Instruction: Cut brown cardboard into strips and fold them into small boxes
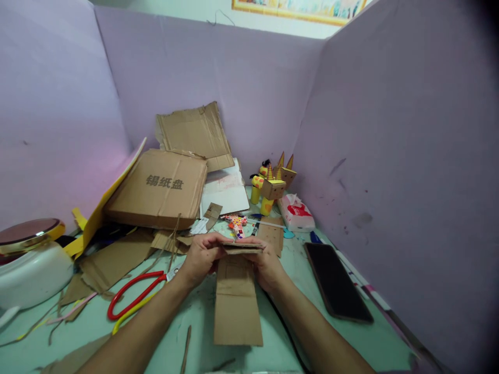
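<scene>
Cardboard strip (pixel 237 306) nearest, both hands, left (pixel 200 257), right (pixel 265 265), gripping its folded top, red-handled scissors (pixel 134 296) left, phone (pixel 337 280) right

Cardboard strip (pixel 237 306): plain brown, unprinted. Box (pixel 158 189): brown with dark grey printed characters on top. Scissors (pixel 134 293): red handles; a yellow loop lies beside them. Table (pixel 351 343): pale mint green. Partition walls (pixel 390 130): lilac, with dark smudges on the right panel. Phone (pixel 337 283): black screen. Figures (pixel 273 184): yellow bodies, brown cardboard heads. Tissue pack (pixel 297 213): white with red print. Appliance (pixel 33 265): white body, gold-rimmed dark red lid. Sheet (pixel 105 200): yellow.
</scene>
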`<state>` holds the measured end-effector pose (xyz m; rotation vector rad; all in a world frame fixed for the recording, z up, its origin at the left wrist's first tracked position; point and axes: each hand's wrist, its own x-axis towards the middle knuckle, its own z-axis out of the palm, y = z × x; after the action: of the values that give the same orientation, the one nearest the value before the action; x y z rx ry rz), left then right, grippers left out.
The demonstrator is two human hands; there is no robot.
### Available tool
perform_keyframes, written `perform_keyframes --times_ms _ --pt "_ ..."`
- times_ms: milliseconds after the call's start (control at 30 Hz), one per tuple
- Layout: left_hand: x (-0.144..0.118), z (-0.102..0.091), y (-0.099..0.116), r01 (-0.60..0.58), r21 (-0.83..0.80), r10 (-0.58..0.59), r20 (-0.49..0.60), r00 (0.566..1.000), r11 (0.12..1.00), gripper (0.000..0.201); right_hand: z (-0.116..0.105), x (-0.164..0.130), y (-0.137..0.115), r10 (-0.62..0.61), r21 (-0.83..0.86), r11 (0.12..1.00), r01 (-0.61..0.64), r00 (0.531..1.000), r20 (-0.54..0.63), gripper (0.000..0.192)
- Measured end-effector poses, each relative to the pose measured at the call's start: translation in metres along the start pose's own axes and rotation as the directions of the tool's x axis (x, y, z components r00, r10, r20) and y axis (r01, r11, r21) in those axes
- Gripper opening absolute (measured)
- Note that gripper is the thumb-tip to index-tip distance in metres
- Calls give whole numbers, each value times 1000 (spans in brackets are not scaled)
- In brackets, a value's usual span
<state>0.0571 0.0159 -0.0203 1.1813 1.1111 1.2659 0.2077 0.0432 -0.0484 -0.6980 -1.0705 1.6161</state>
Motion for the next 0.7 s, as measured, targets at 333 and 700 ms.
perform_keyframes --times_ms 333,700 --pt "13 -15 3 136 -126 -141 -36 989 983 24 1 -1 -6 20 -33 999 -20 1000 3 33" --pt "19 -39 16 62 -219 -99 -162 982 974 20 -4 -5 -18 -176 -475 793 380 891 419 18"
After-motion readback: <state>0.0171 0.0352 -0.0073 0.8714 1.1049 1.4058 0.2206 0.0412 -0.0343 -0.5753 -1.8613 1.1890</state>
